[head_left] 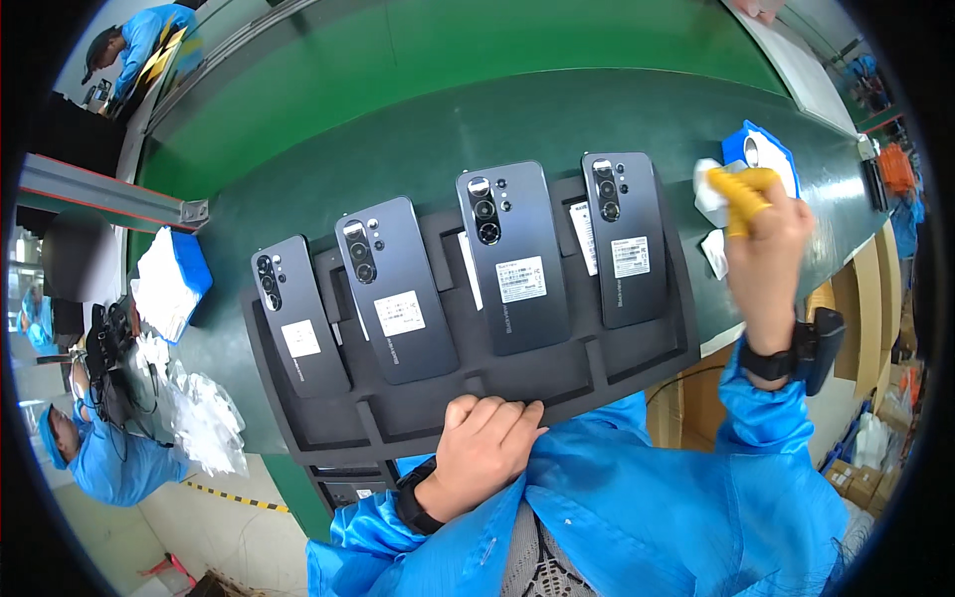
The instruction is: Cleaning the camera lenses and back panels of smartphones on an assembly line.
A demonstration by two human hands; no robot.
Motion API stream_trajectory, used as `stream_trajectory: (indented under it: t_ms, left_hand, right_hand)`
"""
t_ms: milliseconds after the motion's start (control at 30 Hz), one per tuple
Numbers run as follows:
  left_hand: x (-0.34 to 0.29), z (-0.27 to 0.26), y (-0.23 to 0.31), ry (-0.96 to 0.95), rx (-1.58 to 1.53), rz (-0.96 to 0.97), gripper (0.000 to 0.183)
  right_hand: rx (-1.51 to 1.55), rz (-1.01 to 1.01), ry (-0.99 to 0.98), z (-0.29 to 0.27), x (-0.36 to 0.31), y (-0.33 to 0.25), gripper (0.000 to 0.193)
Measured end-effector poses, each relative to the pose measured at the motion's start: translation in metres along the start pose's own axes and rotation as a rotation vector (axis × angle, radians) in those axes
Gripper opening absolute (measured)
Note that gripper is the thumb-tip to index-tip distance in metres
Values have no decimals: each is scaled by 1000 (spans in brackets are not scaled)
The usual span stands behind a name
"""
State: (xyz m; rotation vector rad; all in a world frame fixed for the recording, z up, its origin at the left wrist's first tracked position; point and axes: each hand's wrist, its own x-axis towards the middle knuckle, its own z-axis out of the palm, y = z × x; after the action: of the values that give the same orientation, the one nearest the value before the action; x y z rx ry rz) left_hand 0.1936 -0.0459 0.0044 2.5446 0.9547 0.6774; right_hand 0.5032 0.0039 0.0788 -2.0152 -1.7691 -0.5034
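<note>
Several dark grey smartphones lie face down, each propped in a black foam tray (418, 430), with camera lenses at the far end and white labels on their backs. From left to right, these include a small phone (316, 363), a wider phone (423, 348) and a phone (537, 323), with another phone (637, 294) at the right end. My left hand (485, 453) is closed over the tray's near rim. My right hand (766, 254), with yellow finger covers, is raised right of the tray. Its fingertips pinch a crumpled white wipe (706, 196), slightly blurred.
A blue box (791, 164) with white contents stands beyond my right hand; a white scrap (714, 254) lies below it. At left are another blue box (194, 274) of white sheets and clear plastic bags (206, 418). Co-workers in blue sit farther left. Cardboard (865, 318) stands at right.
</note>
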Motion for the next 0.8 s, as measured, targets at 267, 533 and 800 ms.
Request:
stream_trajectory:
  t_ms: [267,533,800]
  left_hand:
    - [10,1,7,-26,-64,-87,46]
    - [15,11,4,-163,60,-157,60]
    - [13,6,0,-40,-107,-159,47]
  right_hand:
    - [287,-323,-43,65,12,-97,21]
    - [247,-430,-189,72,4,-110,27]
    - [290,-318,-133,48,19,-112,33]
